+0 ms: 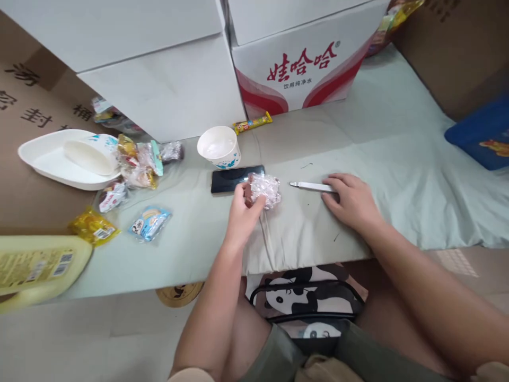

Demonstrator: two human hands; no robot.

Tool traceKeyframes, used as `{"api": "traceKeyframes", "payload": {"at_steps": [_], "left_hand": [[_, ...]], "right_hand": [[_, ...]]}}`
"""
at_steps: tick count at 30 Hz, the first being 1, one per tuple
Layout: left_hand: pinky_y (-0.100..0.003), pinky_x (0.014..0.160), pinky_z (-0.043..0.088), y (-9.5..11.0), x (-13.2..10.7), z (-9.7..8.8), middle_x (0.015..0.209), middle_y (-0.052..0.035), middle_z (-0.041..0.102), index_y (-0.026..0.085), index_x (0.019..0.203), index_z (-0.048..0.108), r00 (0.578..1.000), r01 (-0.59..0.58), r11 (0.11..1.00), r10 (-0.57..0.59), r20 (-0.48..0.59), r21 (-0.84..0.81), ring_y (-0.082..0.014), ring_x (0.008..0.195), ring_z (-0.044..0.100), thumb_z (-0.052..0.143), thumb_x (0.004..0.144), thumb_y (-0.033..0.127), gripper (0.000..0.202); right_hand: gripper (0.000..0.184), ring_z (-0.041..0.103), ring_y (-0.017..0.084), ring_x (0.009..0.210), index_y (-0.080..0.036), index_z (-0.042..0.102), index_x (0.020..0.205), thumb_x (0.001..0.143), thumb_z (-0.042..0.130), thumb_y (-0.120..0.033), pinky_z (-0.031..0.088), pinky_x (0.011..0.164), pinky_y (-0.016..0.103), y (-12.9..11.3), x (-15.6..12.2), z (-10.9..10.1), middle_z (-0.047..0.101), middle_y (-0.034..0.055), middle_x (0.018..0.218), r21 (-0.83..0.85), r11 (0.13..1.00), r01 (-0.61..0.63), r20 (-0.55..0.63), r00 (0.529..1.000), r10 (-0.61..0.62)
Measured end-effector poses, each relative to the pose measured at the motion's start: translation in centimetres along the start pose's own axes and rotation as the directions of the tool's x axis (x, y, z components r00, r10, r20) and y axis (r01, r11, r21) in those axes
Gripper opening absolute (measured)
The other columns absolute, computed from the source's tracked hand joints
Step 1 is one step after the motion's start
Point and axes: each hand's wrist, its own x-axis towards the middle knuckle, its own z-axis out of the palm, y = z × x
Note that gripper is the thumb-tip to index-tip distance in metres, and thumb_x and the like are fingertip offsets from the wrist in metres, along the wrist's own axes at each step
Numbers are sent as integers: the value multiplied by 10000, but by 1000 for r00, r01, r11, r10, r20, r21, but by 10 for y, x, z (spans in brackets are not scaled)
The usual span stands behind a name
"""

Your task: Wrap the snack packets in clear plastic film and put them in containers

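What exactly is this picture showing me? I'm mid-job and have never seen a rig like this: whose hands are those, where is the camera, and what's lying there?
There is no machine here: these are one person's bare hands. The single picture comes from a camera worn on that person's head, looking forward and down, so their legs show at the bottom.

The left hand holds a brownish item in crinkled clear wrap. The right hand touches a slim pale tool; whether it grips it firmly, I can't tell.

On the pale green cloth lie a dark phone and a blue packet. A paper cup stands near the phone, with white boxes behind.
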Motion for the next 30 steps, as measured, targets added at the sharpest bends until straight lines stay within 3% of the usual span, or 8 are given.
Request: {"api": "traceKeyframes", "payload": {"at_steps": [3, 7, 9, 15, 19, 23, 26, 30], "left_hand": [[-328, 878, 576, -3, 2, 6, 1143, -73, 727, 220, 1122, 552, 1000, 15, 1000, -15, 6, 27, -193, 1003, 714, 678, 834, 306, 325], [-353, 934, 568, -4, -1, 15, 1196, -97, 725, 199, 1162, 554, 996, -10, 999, 5, 91, 51, -224, 1070, 714, 734, 770, 286, 440], [-368, 952, 560, -4, -4, 17, 1208, -103, 726, 192, 1184, 560, 994, -33, 995, 23, 104, 95, -237, 1078, 712, 754, 743, 265, 487], [-353, 917, 570, -10, -10, 17, 1119, -74, 748, 188, 1179, 600, 993, -100, 994, 97, 63, 52, -224, 1008, 716, 783, 697, 223, 517], [-316, 908, 563, -9, -6, 7, 1128, -62, 739, 203, 1135, 623, 997, -79, 972, 75, -26, -221, -199, 1007, 708, 844, 661, 273, 528], [-315, 935, 560, -1, 0, -11, 1131, -57, 729, 221, 1065, 615, 991, -36, 869, -33, -131, -493, -188, 1036, 707, 864, 643, 313, 499], [-301, 931, 560, 2, -1, -22, 1109, -46, 729, 220, 1036, 604, 977, -30, 830, -94, -193, -557, -172, 1024, 705, 842, 649, 302, 462], [-330, 918, 559, 0, -9, -34, 1152, -85, 736, 196, 1095, 586, 985, 13, 906, -85, -150, -423, -202, 1025, 709, 774, 695, 252, 445]], "right_hand": [[326, 648, 376, 1175, -214, 717, 1061, 961, 458, -385, 502, 981, 563, 8, -4, -7, 730, 159, 1220, 8, 1000, -28, 25, 999, 28], [330, 685, 266, 766, -256, 714, 1053, 1009, 425, -409, 531, 711, 407, -6, -14, -22, 748, 75, 846, 186, 973, -134, 14, 991, 134], [348, 646, 222, 650, -255, 724, 1000, 1023, 421, -425, 505, 649, 361, -17, -19, -23, 711, 46, 740, 288, 954, -80, 37, 997, 72], [370, 677, 233, 780, -221, 757, 1070, 1031, 422, -372, 503, 704, 350, -43, -23, -5, 725, 81, 843, 344, 933, 109, 103, 983, -153], [374, 662, 225, 761, -235, 775, 1092, 1020, 430, -360, 493, 693, 348, -47, -20, -1, 690, 73, 820, 308, 947, 87, 120, 984, -129], [361, 671, 242, 768, -243, 787, 1046, 992, 449, -357, 505, 712, 377, -38, -15, -2, 708, 75, 823, 225, 974, 25, 135, 989, -57], [338, 703, 308, 886, -231, 775, 1065, 969, 480, -363, 537, 799, 458, -25, -13, -1, 752, 117, 951, 74, 997, -37, 61, 998, 33], [328, 657, 443, 1146, -242, 728, 1175, 917, 545, -330, 491, 984, 630, -24, -18, 0, 730, 196, 1152, -153, 988, -26, -153, 988, 2]]}}
